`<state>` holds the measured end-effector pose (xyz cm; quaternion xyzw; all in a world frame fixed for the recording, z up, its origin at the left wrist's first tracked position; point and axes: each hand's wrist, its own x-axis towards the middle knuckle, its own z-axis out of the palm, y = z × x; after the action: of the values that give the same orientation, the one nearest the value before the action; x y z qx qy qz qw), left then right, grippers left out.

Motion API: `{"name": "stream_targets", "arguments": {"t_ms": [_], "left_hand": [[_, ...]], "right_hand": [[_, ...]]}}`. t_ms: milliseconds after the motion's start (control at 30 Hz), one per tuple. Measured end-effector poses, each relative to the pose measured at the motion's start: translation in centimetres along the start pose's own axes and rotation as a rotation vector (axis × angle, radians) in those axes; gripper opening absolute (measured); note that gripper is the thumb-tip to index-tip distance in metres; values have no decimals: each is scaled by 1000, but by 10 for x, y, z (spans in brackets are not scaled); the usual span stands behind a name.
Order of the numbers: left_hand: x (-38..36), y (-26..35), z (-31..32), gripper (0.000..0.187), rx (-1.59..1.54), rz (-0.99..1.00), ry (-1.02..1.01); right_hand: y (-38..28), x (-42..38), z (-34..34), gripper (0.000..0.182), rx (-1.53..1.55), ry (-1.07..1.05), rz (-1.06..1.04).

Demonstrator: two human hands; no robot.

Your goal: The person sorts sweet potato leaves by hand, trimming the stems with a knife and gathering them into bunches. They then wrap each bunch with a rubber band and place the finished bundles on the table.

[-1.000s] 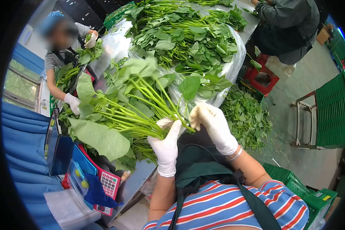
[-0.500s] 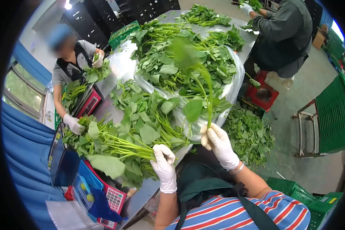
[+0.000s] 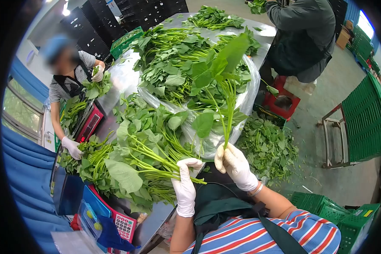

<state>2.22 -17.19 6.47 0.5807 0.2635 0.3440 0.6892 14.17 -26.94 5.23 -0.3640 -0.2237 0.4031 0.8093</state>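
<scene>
Both my hands wear white gloves. My left hand (image 3: 184, 186) is closed around the lower stems of a bunch of leafy greens (image 3: 156, 166), its index finger stretched loosely over them. The cut ends stick out to the right of the palm, and the broad leaves point left over the pile. Between thumb and fingers, my right hand (image 3: 236, 167) pinches a few upright leafy green stems (image 3: 228, 112) by their bottoms. Their leaves stand up in front of the heap of greens (image 3: 169, 78) on clear plastic sheeting (image 3: 255, 80).
A co-worker (image 3: 74, 80) stands left, beside a red scale (image 3: 90, 122), with a gloved hand on greens. Another person (image 3: 302, 40) works at far right. A pink calculator (image 3: 125, 226) lies at front left. Green crates (image 3: 317, 205) and fallen greens (image 3: 266, 148) are at right.
The stems in my right hand now show more leaves and stand clearer. My left fingers have loosened, and its stems now jut out past the palm. The view has shifted slightly.
</scene>
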Motion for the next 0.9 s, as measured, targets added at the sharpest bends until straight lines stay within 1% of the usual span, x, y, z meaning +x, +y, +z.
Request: {"name": "stream_targets", "arguments": {"t_ms": [33, 100, 133, 167, 200, 233, 267, 300, 367, 400, 433, 500, 533, 567, 633, 667, 700, 767, 800, 867, 900], "left_hand": [[0, -1, -1, 37, 44, 41, -49], [2, -3, 1, 40, 63, 56, -51], [3, -3, 3, 44, 82, 69, -52], [3, 0, 6, 44, 83, 58, -49], [4, 5, 10, 47, 108, 87, -39], [5, 8, 12, 52, 135, 117, -28], [8, -1, 3, 55, 185, 177, -92], [5, 0, 1, 55, 194, 166, -84], [-1, 3, 0, 53, 12, 29, -129], [-6, 7, 7, 44, 67, -2, 53], [-7, 5, 0, 44, 75, -8, 63], [-4, 0, -22, 34, 68, 155, 181], [-2, 5, -23, 25, -19, 241, 308], [0, 11, -29, 23, -51, 277, 365], [1, 19, -47, 20, -233, 296, 303], [3, 24, -51, 18, -325, 175, 282], [7, 19, -59, 17, -420, 49, 289], [7, 18, -56, 18, -560, -87, 247], [5, 18, -49, 17, -560, -102, 272], [2, 17, -42, 18, -471, -40, 241], [-1, 18, -39, 18, -412, -18, 243]], "right_hand": [[0, -1, 0, 22, -36, 6, 19], [-1, -2, 2, 21, -71, 13, 41], [-3, -2, 6, 19, -363, -36, -78], [-4, -2, 8, 17, -654, -86, -193], [1, 1, 6, 13, -934, -119, -253], [4, 1, 6, 12, -1217, -155, -371], [5, 0, 9, 13, -1267, -212, -360], [5, -1, 12, 15, -1313, -271, -352], [11, -2, 14, 17, -1287, -326, -338], [13, -2, 14, 21, -1274, -375, -336], [13, 0, 13, 21, -1263, -382, -330], [12, 5, 8, 27, -1271, -526, -122], [22, 7, 1, 30, -1216, -457, -186], [26, 10, -2, 27, -1231, -388, -183], [39, 21, -11, 24, -1285, -260, -303], [45, 28, -9, 18, -1247, -175, -265], [50, 36, -8, 15, -1252, -106, -312], [63, 51, -5, 14, -1231, -38, -381], [67, 57, -3, 14, -1226, -47, -388], [73, 68, 2, 15, -1408, -37, -448], [76, 73, 1, 15, -1403, -51, -452]]}}
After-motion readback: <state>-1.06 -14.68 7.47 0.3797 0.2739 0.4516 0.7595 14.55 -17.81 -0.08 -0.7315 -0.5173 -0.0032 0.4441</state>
